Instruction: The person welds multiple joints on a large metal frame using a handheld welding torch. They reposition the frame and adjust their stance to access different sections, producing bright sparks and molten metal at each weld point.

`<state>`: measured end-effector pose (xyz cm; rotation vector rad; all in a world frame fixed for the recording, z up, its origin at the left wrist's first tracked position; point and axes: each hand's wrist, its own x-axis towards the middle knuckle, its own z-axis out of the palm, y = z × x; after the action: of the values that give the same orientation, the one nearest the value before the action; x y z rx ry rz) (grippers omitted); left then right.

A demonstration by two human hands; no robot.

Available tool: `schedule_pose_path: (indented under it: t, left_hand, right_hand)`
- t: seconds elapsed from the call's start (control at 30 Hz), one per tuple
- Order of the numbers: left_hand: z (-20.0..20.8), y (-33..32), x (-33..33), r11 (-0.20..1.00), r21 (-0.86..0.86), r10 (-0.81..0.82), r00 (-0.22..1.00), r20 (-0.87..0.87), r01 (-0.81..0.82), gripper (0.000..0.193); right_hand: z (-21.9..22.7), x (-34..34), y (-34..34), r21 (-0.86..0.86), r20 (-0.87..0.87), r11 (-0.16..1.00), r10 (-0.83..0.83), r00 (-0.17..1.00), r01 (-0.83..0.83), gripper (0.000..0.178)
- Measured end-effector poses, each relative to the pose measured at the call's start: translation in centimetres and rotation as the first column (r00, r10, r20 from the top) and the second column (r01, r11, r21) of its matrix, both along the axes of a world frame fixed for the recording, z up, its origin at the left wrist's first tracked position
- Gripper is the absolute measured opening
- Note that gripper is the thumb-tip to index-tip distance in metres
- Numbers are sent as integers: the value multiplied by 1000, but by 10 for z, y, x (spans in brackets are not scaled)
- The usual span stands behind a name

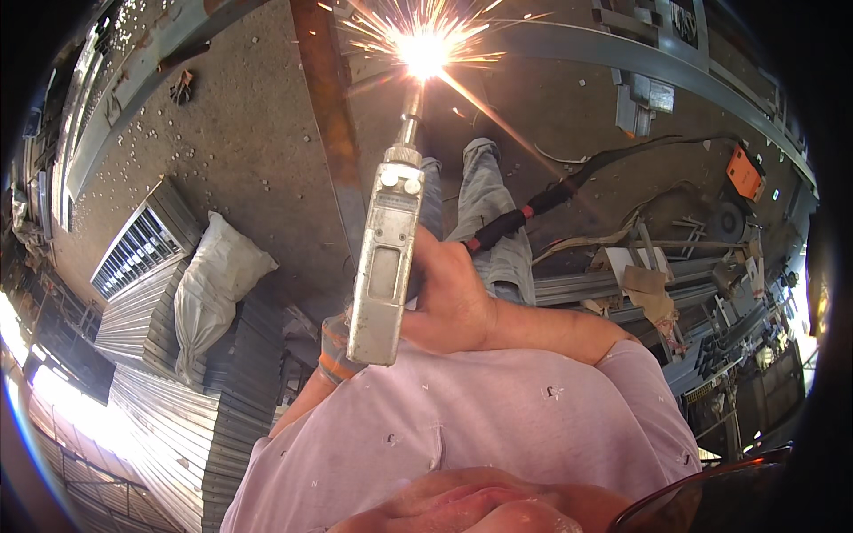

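Observation:
My right hand (458,298) is closed around a handheld laser welding gun (382,275), a silver metal body with a long narrow nozzle pointing away from me. At the nozzle tip a bright white flare throws orange sparks against a grey steel beam (586,44) along the far side; the glare hides the contact spot. My left hand (338,346), in a grey and orange glove, is beside the rear end of the gun body. Its fingers are mostly hidden behind the gun. A black-sleeved cable (542,200) runs off to the right from near my right hand.
A rusty steel strip (324,98) crosses the floor. Another steel beam (133,98) curves along the far left. At left, a white sack (218,275) lies on stacked ribbed metal profiles (164,391). To the right are an orange box (745,173) and scattered metal offcuts (649,284).

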<state>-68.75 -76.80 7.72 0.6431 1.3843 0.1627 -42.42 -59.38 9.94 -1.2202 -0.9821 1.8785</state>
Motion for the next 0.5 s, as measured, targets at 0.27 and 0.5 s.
schedule_pose_path:
  t: [0.27, 0.5]
  left_hand:
    - [1, -1, 0, 999, -23, 23, 1000, -3, -23, 44]
    - [2, 0, 2, 999, -28, 32, 999, 9, -32, 43]
  right_hand:
    - [0, -1, -2, -16, -12, 1000, 13, 1000, -13, 58]
    - [4, -1, 0, -48, 19, 999, 22, 1000, -21, 57]
